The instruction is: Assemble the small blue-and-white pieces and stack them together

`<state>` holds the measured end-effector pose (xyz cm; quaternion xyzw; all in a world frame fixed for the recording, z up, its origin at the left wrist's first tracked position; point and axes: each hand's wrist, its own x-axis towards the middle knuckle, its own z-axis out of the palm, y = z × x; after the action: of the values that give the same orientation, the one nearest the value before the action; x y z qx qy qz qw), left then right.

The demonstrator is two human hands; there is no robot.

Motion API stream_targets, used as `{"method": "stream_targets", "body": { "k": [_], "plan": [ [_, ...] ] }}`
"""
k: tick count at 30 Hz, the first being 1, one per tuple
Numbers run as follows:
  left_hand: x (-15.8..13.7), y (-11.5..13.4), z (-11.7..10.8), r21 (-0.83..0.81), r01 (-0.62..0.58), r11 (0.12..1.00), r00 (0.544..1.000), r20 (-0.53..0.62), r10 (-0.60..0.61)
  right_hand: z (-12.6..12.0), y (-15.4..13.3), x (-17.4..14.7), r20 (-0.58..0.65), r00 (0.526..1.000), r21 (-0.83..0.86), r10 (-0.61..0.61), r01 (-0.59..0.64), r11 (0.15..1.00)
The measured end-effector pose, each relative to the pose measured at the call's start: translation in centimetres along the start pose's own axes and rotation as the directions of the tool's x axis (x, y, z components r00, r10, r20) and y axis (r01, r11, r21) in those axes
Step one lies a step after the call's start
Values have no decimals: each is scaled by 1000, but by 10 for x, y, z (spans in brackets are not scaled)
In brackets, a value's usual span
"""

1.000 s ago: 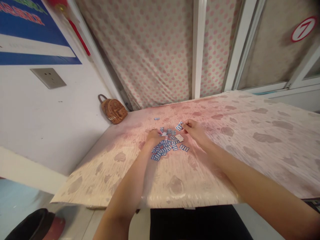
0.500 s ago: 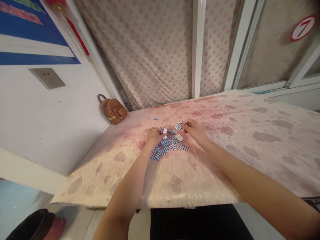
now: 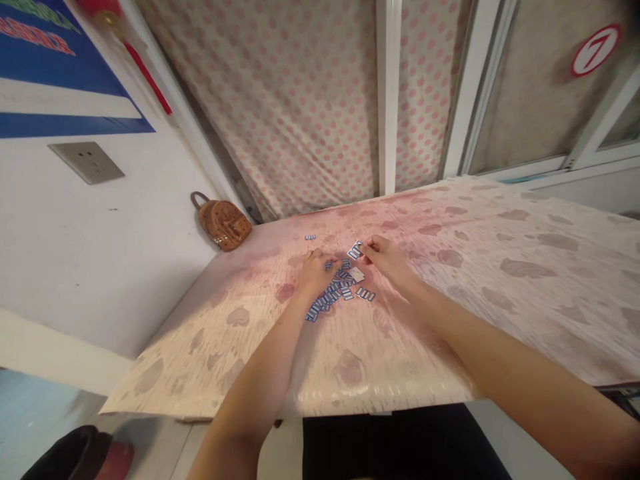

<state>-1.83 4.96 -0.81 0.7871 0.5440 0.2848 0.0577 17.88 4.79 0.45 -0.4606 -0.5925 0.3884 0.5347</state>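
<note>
A loose heap of small cards [image 3: 327,299] with blue-and-white striped faces lies spread on the covered table. My left hand [image 3: 318,272] rests over the heap's upper left part, its fingers apart and partly covering cards beneath. Pinched between the thumb and fingers of my right hand [image 3: 384,259] is a striped card [image 3: 355,251], held just above the table; whether it is one or more, I cannot tell. A pale card [image 3: 357,274] sits on the heap's right side. One striped card [image 3: 365,294] lies to the right, and another card [image 3: 311,237] lies apart at the back.
The table [image 3: 440,320] has a patterned, shiny cover. A small brown backpack-shaped bag [image 3: 225,223] stands at its back left corner against the wall. Behind hangs a dotted curtain [image 3: 300,100]. A dark container [image 3: 75,453] is on the floor at lower left.
My left hand has moved slightly right, over the cards, and the white pieces near its fingers no longer show. My right hand still holds its card at nearly the same spot.
</note>
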Motion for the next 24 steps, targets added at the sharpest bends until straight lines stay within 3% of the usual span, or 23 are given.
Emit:
{"method": "stream_targets", "body": {
  "k": [6, 10, 18, 24],
  "plan": [
    [-1, 18, 15, -81, -43, 996, 995, 84, 50, 1, -2, -1, -20, 1000, -9, 10, -10, 1000],
    [2, 21, 19, -73, -9, 997, 993, 115, 18, 2, -2, -1, -21, 1000, -15, 10, -10, 1000],
    [2, 18, 19, -160, -68, 985, 997, 27, 73, 2, -4, -1, -30, 999, 10, 11, -11, 1000],
    [3, 16, 22, -212, -48, 976, 998, 35, 57, 2, -2, 0, -26, 1000, 2, 8, -8, 1000]
  ]
}}
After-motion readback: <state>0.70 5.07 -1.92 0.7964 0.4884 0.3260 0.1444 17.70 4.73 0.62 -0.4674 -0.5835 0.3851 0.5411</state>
